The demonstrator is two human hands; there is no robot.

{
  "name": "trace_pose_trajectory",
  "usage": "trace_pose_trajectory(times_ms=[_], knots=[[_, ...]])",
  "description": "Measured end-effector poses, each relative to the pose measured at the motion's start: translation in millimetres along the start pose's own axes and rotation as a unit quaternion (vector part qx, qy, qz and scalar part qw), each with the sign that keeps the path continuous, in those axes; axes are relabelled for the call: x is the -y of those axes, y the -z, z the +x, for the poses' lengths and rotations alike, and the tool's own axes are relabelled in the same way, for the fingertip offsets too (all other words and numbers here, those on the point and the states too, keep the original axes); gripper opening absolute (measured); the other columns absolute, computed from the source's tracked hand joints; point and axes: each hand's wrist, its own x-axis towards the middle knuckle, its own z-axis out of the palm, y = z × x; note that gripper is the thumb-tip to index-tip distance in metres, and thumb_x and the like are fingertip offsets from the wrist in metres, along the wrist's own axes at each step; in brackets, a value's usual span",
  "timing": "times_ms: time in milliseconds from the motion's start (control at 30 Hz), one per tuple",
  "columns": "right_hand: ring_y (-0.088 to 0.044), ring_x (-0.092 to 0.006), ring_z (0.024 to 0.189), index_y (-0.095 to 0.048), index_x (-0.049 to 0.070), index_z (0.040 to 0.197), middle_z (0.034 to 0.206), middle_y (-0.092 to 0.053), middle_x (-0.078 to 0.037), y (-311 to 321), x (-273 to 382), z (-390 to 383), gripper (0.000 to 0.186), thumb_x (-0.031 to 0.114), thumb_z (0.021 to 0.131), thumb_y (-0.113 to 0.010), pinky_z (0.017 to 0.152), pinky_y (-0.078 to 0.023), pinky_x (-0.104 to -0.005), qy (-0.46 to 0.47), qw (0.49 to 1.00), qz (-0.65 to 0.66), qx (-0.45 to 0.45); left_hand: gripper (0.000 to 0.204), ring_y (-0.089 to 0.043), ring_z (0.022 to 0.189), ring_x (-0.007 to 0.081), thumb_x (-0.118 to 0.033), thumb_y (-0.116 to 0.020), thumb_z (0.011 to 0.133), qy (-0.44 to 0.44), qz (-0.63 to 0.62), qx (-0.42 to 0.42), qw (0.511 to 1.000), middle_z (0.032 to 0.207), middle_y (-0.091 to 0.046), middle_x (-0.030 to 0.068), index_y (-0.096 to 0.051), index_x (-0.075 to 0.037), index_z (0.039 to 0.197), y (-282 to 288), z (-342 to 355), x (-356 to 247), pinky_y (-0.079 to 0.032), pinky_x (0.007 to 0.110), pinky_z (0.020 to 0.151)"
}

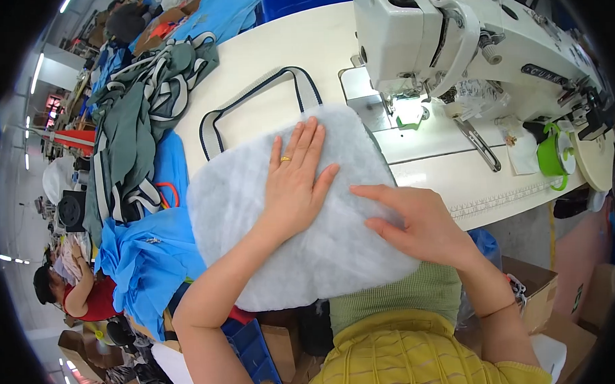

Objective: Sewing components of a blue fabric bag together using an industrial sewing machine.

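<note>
Panel (329, 235) overhangs tabletop edge (488, 215) — left hand (295, 182) atop (flat)

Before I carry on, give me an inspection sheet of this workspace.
Surface: white table, ruler markings along its near right edge.
Job's things: pale grey soft panel, lying flat and overhanging the near edge; dark-edged strap looping out beyond its far side.
Clutter: grey-green fabric pile and blue fabric at left; metal tweezers by the sewing machine.
Hands: left hand flat on the panel; right hand at its right side, thumb and index finger apart.
Cables: nothing seen.
Surroundings: another person in red at left; cardboard box lower right.
</note>
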Motion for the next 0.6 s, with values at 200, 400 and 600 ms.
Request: trace_pose_trajectory(times_ms=[200,400,600], knots=[[-0.064,-0.0221,0.072,-0.070,0.013,0.132,0.096,-0.073,-0.011,4,-23,-1,0.041,0.017,0.091,-0.074,0.067,-0.052,-0.0332,-0.053,0.987,0.153,-0.005,0.060,-0.030,0.158,0.0316,-0.031,-0.057,0.106,-0.005,-0.031,-0.009,0.999,0.170,-0.035,0.0107,-0.042,-0.010,0.160,4,-1,-1,-0.016,0.053,0.128],[-0.056,-0.0151,0.058,-0.076,0.011,0.118,0.076,-0.069,-0.004,22,-13,7,0.031,0.017,0.088,-0.079,0.059,-0.046,-0.0275,-0.021,0.995,0.029,0.094,0.049,-0.047,0.144,0.0294,-0.023,-0.068,0.100,-0.021,-0.064,-0.022,0.997,0.152,-0.053,0.0096,-0.058,-0.009,0.146,19,-2,3,-0.018,0.056,0.126],[-0.062,-0.0258,0.060,-0.079,0.015,0.107,0.064,-0.063,-0.009,19,-20,4,0.025,0.029,0.085,-0.079,0.062,-0.048,-0.0373,-0.008,0.992,0.036,0.123,0.042,-0.056,0.117,0.0275,-0.021,-0.069,0.098,-0.004,-0.062,-0.034,0.997,0.123,-0.059,0.0089,-0.065,-0.006,0.137,19,17,-7,-0.027,0.053,0.119]])
